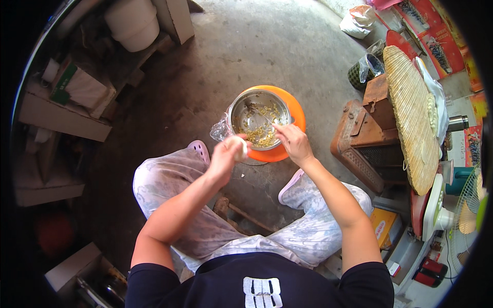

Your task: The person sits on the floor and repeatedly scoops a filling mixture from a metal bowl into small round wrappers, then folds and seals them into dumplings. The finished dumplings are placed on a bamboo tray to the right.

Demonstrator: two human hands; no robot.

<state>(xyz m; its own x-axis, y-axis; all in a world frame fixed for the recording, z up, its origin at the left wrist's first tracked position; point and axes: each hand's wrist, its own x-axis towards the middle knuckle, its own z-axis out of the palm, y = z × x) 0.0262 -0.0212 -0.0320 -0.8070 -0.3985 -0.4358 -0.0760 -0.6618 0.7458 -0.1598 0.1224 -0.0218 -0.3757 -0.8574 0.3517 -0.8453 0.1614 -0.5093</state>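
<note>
In front of me a stainless steel pot [232,115] rests on a round orange stool [298,111], with yellowish chopped filling [256,135] over its bottom and sides. My left hand [227,151], slightly blurred, holds a round white dough wrapper [241,149] at the pot's near left edge. Over the pot's near right rim, my right hand [294,140] pinches a thin metal utensil [264,116] that reaches into the filling; its far end is hard to make out. Crumpled clear plastic [220,128] lies against the pot's left side.
At the right, a round woven straw tray [408,115] holds a row of pleated dumplings [431,111] above a rusty metal stove or cabinet [356,138]. A fan [464,215] stands at lower right. Shelves with a cardboard box [86,86] and a white bucket [134,27] line the left.
</note>
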